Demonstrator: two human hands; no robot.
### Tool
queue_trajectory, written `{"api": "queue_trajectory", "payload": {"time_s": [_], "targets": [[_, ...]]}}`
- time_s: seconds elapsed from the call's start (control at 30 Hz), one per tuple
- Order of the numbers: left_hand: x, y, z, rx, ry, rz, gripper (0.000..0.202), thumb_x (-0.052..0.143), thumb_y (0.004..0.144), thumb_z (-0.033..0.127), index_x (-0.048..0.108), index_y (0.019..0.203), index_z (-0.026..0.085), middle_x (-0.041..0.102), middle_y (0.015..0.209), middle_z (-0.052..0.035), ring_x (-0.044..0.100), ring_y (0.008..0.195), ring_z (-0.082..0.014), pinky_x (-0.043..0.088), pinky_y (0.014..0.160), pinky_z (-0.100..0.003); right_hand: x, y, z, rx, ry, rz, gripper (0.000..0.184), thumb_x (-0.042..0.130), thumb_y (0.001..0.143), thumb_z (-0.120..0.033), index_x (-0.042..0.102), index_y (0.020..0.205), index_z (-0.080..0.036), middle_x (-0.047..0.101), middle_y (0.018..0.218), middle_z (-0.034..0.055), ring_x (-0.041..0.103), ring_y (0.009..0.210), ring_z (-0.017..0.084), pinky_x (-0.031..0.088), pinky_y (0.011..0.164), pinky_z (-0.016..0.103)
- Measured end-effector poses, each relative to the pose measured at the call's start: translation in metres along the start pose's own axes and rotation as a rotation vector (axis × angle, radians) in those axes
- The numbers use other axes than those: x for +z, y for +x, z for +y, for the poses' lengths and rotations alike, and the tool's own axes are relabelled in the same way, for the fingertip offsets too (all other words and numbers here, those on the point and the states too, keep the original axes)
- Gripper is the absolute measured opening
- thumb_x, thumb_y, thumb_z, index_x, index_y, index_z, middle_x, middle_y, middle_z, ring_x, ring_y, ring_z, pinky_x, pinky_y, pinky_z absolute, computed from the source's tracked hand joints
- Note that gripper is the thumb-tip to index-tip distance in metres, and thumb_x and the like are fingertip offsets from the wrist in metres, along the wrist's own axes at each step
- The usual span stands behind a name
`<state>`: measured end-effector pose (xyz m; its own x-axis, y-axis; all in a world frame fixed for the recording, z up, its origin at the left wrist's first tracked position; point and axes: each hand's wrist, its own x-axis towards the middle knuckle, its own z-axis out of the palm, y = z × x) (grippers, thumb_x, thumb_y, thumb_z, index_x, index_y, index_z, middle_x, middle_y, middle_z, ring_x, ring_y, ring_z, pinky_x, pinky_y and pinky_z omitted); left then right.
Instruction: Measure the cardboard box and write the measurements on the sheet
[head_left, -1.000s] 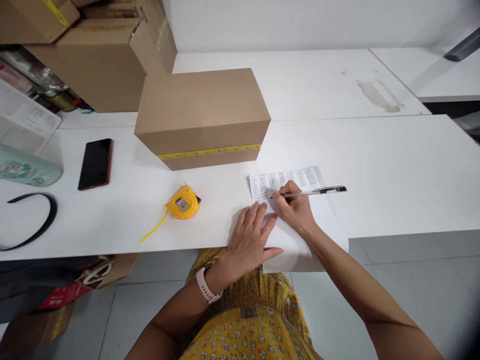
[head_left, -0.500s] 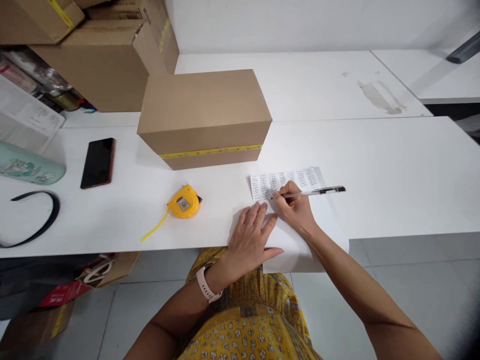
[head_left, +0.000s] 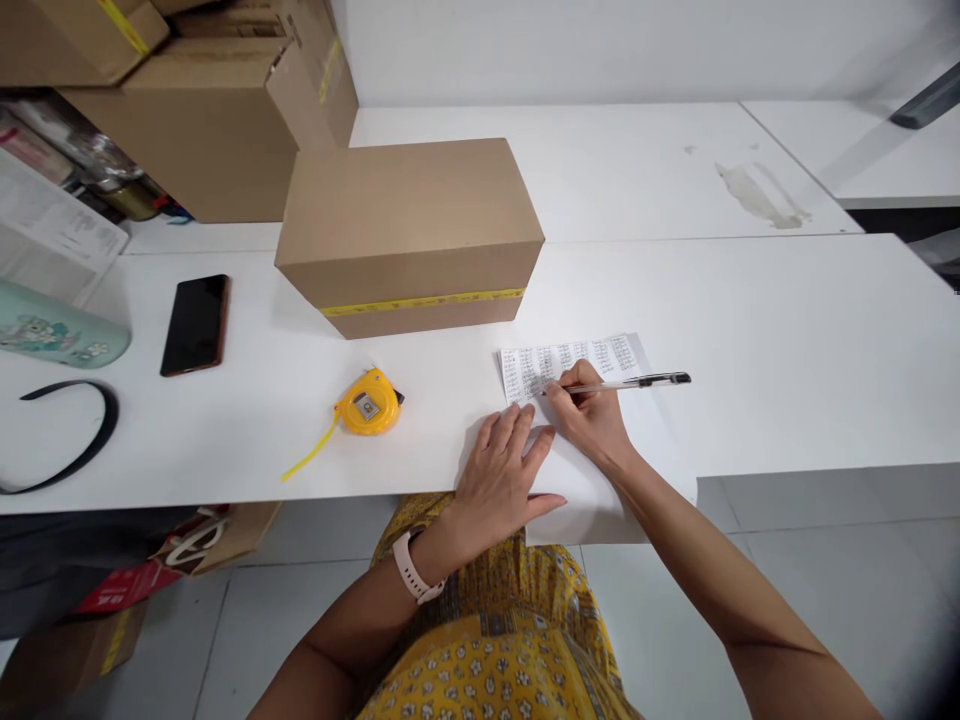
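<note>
My right hand (head_left: pixel 592 415) is closed round a pen (head_left: pixel 630 383), its tip on a sheet of paper (head_left: pixel 585 490) near rows of small handwriting. The clear barrel leans to the right, with a dark clip at its far end. My left hand (head_left: pixel 502 475) lies flat, fingers apart, on the lower left part of the sheet, holding nothing. The paper hangs a little over the table's front edge. To the left of my hands rests a yellow tape measure (head_left: pixel 367 403) with a short yellow strap.
A taped cardboard box (head_left: pixel 412 240) stands behind the tape measure. Further left lie a dark phone (head_left: pixel 196 325), a black curved band (head_left: pixel 105 430) and a green bottle (head_left: pixel 64 330). More boxes (head_left: pixel 202 130) are stacked at the back left of the white table (head_left: pixel 787 350).
Almost nothing differs. Both hands stay in place on the paper, and the pen keeps nearly the same position.
</note>
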<state>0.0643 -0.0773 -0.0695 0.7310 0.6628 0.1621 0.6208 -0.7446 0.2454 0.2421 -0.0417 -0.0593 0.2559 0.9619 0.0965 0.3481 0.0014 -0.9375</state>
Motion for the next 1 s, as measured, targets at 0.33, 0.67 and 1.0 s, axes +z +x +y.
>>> {"api": "queue_trajectory", "payload": {"time_s": [0.33, 0.67, 1.0], "targets": [[0.0007, -0.0003, 0.0000, -0.004, -0.003, -0.005, 0.081, 0.064, 0.088, 0.067, 0.048, 0.147, 0.014, 0.042, 0.159, -0.0227, 0.036, 0.149, -0.0384, 0.031, 0.121, -0.056, -0.0003, 0.0002, -0.0011, -0.011, -0.019, 0.017, 0.026, 0.067, 0.081, -0.027, 0.043, 0.069, -0.025, 0.041, 0.056, -0.0061, 0.037, 0.052, 0.011, 0.031, 0.049, 0.026], [0.0003, -0.0002, 0.0002, 0.004, 0.005, 0.013, 0.082, 0.066, 0.087, 0.068, 0.050, 0.145, 0.012, 0.044, 0.157, -0.0236, 0.039, 0.147, -0.0392, 0.033, 0.120, -0.056, -0.0010, 0.0004, -0.0013, 0.009, 0.000, 0.015, 0.025, 0.066, 0.079, -0.026, 0.044, 0.068, -0.024, 0.041, 0.057, -0.0063, 0.038, 0.052, 0.011, 0.031, 0.050, 0.027], [-0.0002, 0.0005, 0.0005, 0.004, 0.003, 0.010, 0.082, 0.066, 0.087, 0.068, 0.050, 0.145, 0.013, 0.044, 0.157, -0.0234, 0.039, 0.147, -0.0391, 0.033, 0.120, -0.056, -0.0013, 0.0011, 0.0016, -0.009, -0.027, 0.034, 0.023, 0.064, 0.079, -0.025, 0.044, 0.067, -0.024, 0.042, 0.056, -0.0057, 0.039, 0.053, 0.012, 0.032, 0.050, 0.026]]}}
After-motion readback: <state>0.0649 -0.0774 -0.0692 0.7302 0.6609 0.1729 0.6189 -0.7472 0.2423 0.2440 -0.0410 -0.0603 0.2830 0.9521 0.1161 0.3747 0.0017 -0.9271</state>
